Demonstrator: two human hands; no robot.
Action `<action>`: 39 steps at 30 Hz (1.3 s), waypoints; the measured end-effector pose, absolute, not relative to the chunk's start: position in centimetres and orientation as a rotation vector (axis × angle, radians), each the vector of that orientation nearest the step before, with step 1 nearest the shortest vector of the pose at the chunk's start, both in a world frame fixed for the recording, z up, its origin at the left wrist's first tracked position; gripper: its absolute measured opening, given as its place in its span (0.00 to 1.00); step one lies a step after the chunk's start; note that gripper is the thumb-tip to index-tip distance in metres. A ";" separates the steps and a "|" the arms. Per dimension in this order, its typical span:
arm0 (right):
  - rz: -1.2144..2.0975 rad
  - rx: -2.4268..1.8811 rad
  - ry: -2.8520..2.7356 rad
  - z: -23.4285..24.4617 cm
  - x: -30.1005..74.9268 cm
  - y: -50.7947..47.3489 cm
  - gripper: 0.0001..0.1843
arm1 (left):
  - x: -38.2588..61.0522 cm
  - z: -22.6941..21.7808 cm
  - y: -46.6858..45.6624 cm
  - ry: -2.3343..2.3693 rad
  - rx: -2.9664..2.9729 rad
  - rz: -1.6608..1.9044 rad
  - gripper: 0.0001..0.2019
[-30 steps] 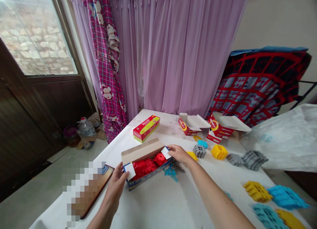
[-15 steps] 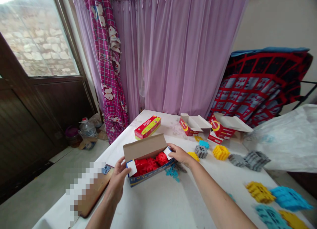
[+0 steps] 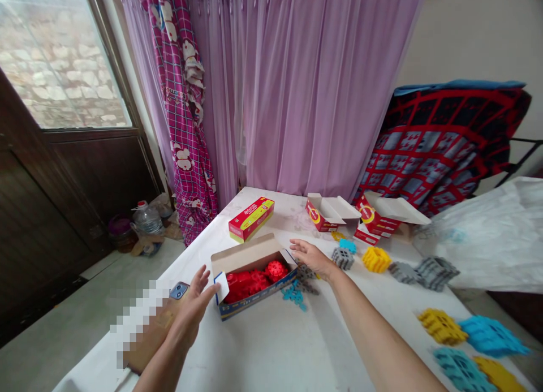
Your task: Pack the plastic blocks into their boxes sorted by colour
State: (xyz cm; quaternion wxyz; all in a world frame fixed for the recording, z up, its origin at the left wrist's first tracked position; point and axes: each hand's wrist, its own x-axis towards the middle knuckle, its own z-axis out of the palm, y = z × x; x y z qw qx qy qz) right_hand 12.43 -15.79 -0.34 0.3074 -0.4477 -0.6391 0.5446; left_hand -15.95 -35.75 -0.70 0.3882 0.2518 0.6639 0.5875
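Flanking an open box (image 3: 259, 297) of red pieces (image 3: 253, 281)

Left hand (image 3: 195, 296) spread wide, thumb at the left flap (image 3: 222, 287), contact unclear; right hand (image 3: 313, 258) also wide, just beside the box's right end; box on the white table (image 3: 254, 352), next to blue pieces (image 3: 293, 293)

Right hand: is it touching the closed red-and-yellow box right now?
Apart. The head view shows a strip of white tabletop between the fingertips of the right hand and the closed red-and-yellow box.
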 end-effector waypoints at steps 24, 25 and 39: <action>0.721 -1.191 -2.312 4.8 4.3 -10.0 0.09 | -22.5 5.3 -29.0 2.218 1.450 0.876 0.10; 0.690 -1.182 -2.312 5.3 4.7 -10.3 0.09 | -22.3 5.8 -29.4 2.234 1.478 0.889 0.10; 0.590 -0.968 -2.353 5.5 12.9 -19.4 0.15 | -18.4 2.4 -36.6 2.139 1.948 1.251 0.17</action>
